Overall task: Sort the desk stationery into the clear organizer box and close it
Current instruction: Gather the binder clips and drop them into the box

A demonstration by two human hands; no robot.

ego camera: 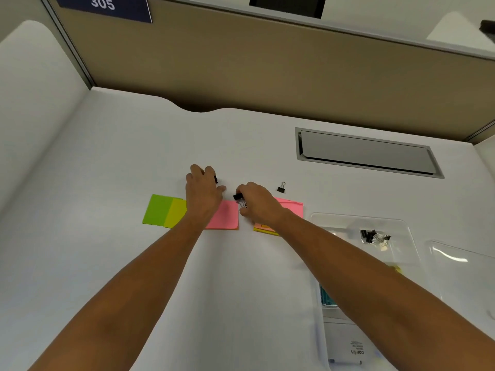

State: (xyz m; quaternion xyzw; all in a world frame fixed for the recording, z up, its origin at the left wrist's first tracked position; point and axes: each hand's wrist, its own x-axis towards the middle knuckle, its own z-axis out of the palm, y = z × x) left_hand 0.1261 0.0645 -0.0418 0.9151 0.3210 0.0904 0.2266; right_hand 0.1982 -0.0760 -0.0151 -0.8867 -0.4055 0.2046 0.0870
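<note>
My left hand (203, 190) reaches over the white desk and its fingers curl round a small black binder clip (215, 179) at the fingertips. My right hand (255, 202) pinches another black binder clip (239, 198). A third binder clip (281, 188) lies loose on the desk to the right. Sticky note pads lie under my hands: a green-yellow pad (163, 214), a pink pad (226, 216) and a pink-over-yellow stack (290, 208). The clear organizer box (401, 226) sits open at the right, with several binder clips (373, 236) in its far compartment.
The box's clear lid (460, 261) lies to the right of the box. A grey cable hatch (367, 152) is set into the desk behind. A tan partition wall (267, 70) closes the back and a white side panel the left.
</note>
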